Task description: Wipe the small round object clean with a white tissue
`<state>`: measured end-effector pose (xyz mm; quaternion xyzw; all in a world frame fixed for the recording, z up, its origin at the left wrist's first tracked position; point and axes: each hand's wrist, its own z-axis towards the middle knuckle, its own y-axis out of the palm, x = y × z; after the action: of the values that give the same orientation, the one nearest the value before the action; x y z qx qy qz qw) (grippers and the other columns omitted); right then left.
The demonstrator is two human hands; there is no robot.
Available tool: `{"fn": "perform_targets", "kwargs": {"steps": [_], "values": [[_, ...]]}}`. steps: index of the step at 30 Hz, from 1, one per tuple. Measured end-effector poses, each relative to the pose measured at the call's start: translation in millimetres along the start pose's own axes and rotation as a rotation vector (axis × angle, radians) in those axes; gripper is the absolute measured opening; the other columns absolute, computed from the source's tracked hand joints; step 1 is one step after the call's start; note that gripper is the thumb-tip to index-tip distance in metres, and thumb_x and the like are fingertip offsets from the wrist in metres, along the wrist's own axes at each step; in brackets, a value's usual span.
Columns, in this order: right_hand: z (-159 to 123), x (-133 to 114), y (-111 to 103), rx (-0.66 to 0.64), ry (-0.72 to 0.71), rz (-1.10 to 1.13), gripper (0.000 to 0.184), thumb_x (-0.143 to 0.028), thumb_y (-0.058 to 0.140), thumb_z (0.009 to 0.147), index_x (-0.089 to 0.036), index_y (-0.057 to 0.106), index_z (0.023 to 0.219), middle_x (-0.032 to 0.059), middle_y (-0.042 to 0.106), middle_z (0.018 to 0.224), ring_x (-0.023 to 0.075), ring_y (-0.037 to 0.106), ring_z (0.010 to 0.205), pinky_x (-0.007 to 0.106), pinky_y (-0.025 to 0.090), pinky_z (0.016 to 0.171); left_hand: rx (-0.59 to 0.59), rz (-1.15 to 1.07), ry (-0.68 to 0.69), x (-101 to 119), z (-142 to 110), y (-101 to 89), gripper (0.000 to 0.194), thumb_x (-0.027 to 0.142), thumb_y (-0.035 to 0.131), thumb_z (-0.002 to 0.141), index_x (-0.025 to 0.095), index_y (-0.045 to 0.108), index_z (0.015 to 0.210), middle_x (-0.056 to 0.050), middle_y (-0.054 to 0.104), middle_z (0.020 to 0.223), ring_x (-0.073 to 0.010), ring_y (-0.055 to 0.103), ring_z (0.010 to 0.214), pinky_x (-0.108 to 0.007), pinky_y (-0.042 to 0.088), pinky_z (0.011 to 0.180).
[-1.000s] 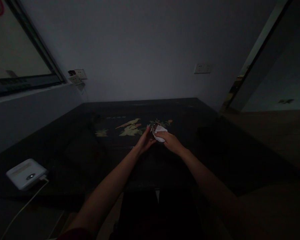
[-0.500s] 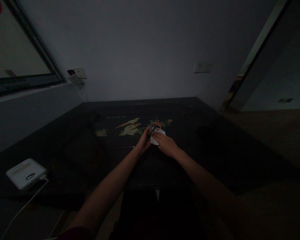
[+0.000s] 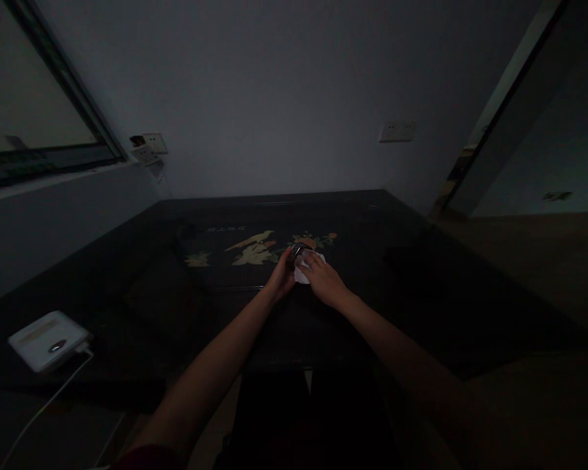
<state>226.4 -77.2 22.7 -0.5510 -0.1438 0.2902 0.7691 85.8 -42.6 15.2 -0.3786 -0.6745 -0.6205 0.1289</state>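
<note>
Held close together over the dark table [image 3: 294, 320], my two hands meet around a small, dark, shiny object [image 3: 300, 249] whose kind I cannot make out in the dim light. My left hand [image 3: 281, 277] is closed on its left side. With my right hand [image 3: 325, 281] I press a crumpled white tissue [image 3: 302, 275] against it. My right fingers lie over the tissue and hide part of the object.
A white box-shaped device [image 3: 49, 341] with a white cable [image 3: 46, 406] stands at the table's left. The tabletop bears a bird-and-flower picture [image 3: 255, 250]. Wall sockets [image 3: 396, 132] are on the wall behind, and a window [image 3: 34, 85] is at the upper left.
My right fingers have shifted slightly over the tissue and look more bent. More of the dark object's top shows. The left hand has barely moved.
</note>
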Motion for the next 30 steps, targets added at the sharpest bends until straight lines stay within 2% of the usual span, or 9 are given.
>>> {"fn": "perform_targets", "kwargs": {"steps": [3,6,9,12,16,19,23,27,30], "values": [[0,-1,-3,-0.024,-0.011,-0.014,0.046,-0.009,0.038,0.092,-0.017,0.051,0.136,0.0160,0.053,0.137,0.0271,0.041,0.133,0.043,0.043,0.101,-0.010,-0.020,-0.010,1,-1,1.6,0.035,0.035,0.043,0.095,0.013,0.068,0.104,-0.006,0.072,0.088,-0.0160,0.066,0.081,-0.026,0.050,0.081],[0,-3,-6,-0.051,0.005,-0.004,0.045,-0.009,0.038,0.092,-0.018,0.053,0.134,0.0145,0.058,0.132,0.0260,0.047,0.128,0.045,0.041,0.104,-0.007,-0.036,-0.025,1,-2,2.8,0.037,0.035,0.039,0.096,0.012,0.068,0.100,-0.006,0.072,0.084,-0.0151,0.066,0.076,-0.025,0.050,0.078],[0,-4,-5,-0.069,0.070,0.059,0.049,-0.005,0.035,0.091,-0.021,0.053,0.134,0.0112,0.056,0.137,0.0241,0.046,0.131,0.049,0.035,0.109,0.012,-0.033,-0.027,2,-2,4.1,0.036,0.035,0.041,0.095,0.012,0.068,0.097,-0.006,0.071,0.080,-0.0150,0.065,0.072,-0.026,0.050,0.077],[0,0,1,-0.073,0.107,0.185,0.054,-0.002,0.032,0.088,-0.020,0.052,0.135,0.0094,0.051,0.142,0.0206,0.043,0.135,0.045,0.033,0.111,0.027,-0.029,-0.025,2,-3,5.3,0.037,0.035,0.040,0.096,0.012,0.068,0.092,-0.006,0.071,0.080,-0.0154,0.065,0.074,-0.027,0.050,0.080],[1,9,11,-0.007,0.070,0.396,0.057,0.000,0.032,0.084,-0.020,0.053,0.134,0.0064,0.051,0.142,0.0162,0.045,0.133,0.035,0.036,0.110,0.032,-0.041,0.005,1,-2,3.2,0.036,0.034,0.041,0.096,0.012,0.068,0.090,-0.006,0.071,0.082,-0.0149,0.066,0.079,-0.027,0.049,0.085],[2,12,17,0.058,0.058,0.496,0.059,0.001,0.036,0.079,-0.018,0.056,0.131,0.0073,0.055,0.138,0.0178,0.050,0.129,0.036,0.037,0.110,0.018,-0.027,0.025,0,0,0.1,0.032,0.033,0.045,0.094,0.012,0.069,0.092,-0.006,0.072,0.085,-0.0163,0.066,0.085,-0.027,0.048,0.088],[5,10,19,0.104,0.037,0.567,0.052,0.000,0.044,0.077,-0.019,0.063,0.121,0.0079,0.062,0.130,0.0219,0.056,0.122,0.039,0.040,0.107,0.014,0.003,0.036,-1,1,0.3,0.031,0.033,0.046,0.093,0.011,0.069,0.091,-0.007,0.071,0.086,-0.0176,0.066,0.086,-0.028,0.048,0.090],[7,5,18,0.091,0.084,0.626,0.040,-0.005,0.050,0.078,-0.016,0.068,0.112,0.0117,0.067,0.120,0.0253,0.062,0.112,0.037,0.045,0.098,-0.009,0.012,0.043,-1,0,2.0,0.030,0.034,0.048,0.092,0.012,0.068,0.092,-0.007,0.071,0.085,-0.0170,0.066,0.083,-0.029,0.049,0.087],[9,6,19,0.096,0.128,0.720,0.031,-0.012,0.048,0.084,-0.017,0.068,0.108,0.0104,0.071,0.109,0.0250,0.065,0.101,0.036,0.048,0.091,-0.037,0.030,0.036,-1,0,0.1,0.029,0.035,0.049,0.091,0.013,0.067,0.095,-0.006,0.071,0.084,-0.0160,0.065,0.078,-0.027,0.051,0.077]]}}
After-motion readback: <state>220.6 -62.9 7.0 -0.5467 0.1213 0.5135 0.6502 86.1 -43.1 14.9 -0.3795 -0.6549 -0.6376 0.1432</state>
